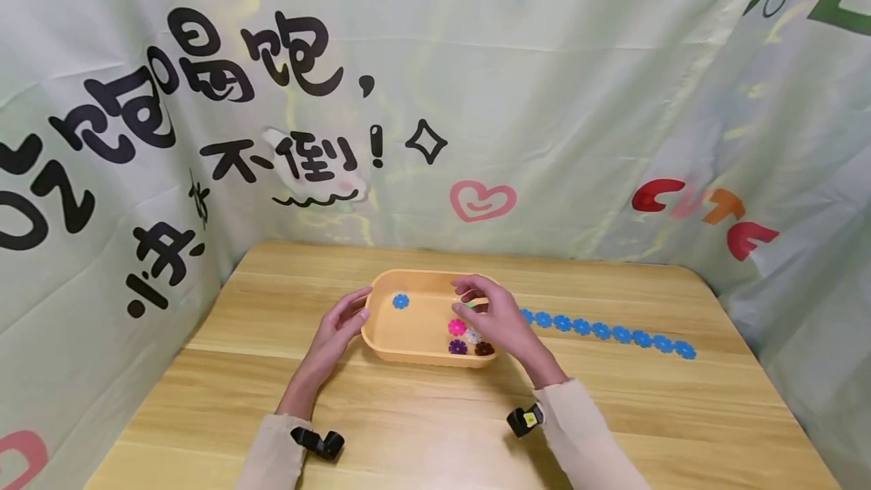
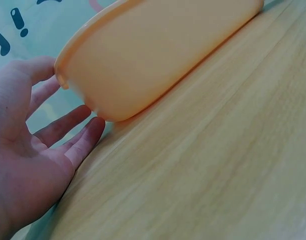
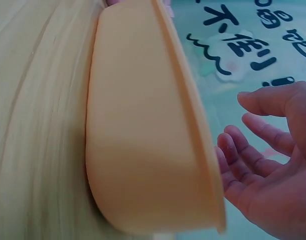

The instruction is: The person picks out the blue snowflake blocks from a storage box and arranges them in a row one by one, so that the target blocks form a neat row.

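Note:
An orange plastic tray [image 1: 408, 356] with a raised rim stands on the wooden table. My left hand [image 1: 338, 327] is at its left end; in the left wrist view the fingertips [image 2: 95, 125] touch the outer wall and rim, fingers fairly straight. Over the tray's right end hovers my right hand [image 1: 500, 316], its fingers loosely bent and apart with nothing between them. Beneath and beside it lie flower-shaped plastic pieces: a pink one [image 1: 457, 327], a white one [image 1: 472, 336], a purple one [image 1: 457, 347] and a brown one [image 1: 484, 348]. One blue piece [image 1: 401, 301] lies alone at the tray's left.
To the right of the tray, a line of several blue flower pieces [image 1: 601, 330] runs across the table [image 1: 422, 414], angled toward the right. A printed curtain [image 1: 578, 134] hangs behind and along both sides of the table.

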Motion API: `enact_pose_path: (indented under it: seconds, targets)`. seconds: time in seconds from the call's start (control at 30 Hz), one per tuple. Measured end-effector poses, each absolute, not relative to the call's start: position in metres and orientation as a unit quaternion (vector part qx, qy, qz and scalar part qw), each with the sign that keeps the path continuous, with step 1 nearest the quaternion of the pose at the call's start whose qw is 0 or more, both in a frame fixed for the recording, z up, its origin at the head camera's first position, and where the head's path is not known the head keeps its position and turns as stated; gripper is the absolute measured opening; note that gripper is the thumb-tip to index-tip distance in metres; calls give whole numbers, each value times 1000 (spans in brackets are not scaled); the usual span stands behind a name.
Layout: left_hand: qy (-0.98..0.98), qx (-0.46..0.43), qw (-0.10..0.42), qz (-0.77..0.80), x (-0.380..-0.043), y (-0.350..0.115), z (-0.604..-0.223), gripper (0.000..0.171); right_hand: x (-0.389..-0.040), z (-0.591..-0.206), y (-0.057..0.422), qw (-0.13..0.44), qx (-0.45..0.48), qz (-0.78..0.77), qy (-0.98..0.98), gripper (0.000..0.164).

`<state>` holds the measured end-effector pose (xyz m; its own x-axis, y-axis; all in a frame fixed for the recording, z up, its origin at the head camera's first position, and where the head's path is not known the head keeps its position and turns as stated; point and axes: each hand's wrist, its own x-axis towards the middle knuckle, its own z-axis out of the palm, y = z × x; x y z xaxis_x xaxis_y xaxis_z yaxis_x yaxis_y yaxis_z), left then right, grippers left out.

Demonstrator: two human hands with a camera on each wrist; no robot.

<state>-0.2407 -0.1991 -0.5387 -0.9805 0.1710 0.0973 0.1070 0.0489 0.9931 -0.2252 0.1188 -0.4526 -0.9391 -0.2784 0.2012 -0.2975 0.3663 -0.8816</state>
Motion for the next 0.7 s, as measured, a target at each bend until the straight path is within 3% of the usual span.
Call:
enact_pose_path:
  seconds: [0.23, 0.7]
  targets:
    - [727, 99, 22, 679, -243, -200, -540, 46, -242, -456, 93, 8, 179, 508, -843, 38]
    - [723, 94, 25, 684, -243, -199, -540, 46, -274, -474, 49, -49, 190, 467, -862, 35]
